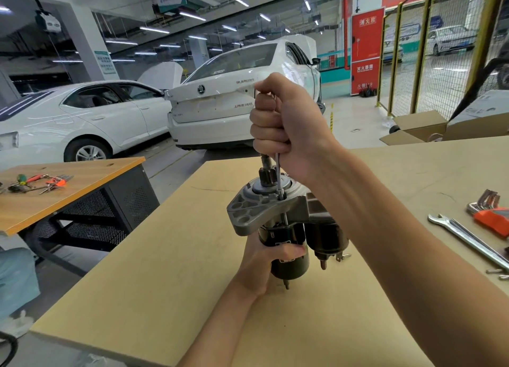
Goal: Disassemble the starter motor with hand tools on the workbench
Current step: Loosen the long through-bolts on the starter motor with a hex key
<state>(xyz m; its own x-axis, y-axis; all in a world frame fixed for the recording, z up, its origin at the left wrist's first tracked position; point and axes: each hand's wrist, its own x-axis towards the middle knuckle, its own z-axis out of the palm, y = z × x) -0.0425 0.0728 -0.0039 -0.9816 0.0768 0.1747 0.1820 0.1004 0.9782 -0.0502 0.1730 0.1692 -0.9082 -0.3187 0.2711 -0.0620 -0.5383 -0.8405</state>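
From the head camera, the starter motor [283, 229] stands upright above the tan table [165, 270], its grey cast mounting flange [248, 209] on top and its black body pointing down, with the smaller black solenoid [326, 237] just beside it on the right. The left hand [264, 264] reaches up from below, and its fingers [289, 249] wrap round the black body and hold it. The right hand [286, 124] is above the motor in a closed fist, its fingers clamped on the handle of a screwdriver [279, 174]; the thin metal shaft runs straight down from the fist, and its tip seems to sit at a fastener on the flange, though the contact point is too small to make out for sure. To the right on the table lie a silver spanner [465, 240] and an orange-holdered set of hex keys [490, 212], well apart from the motor. A second wooden table [68, 190] on the left carries small hand tools [38, 183]. Two white cars [234, 96] stand behind.
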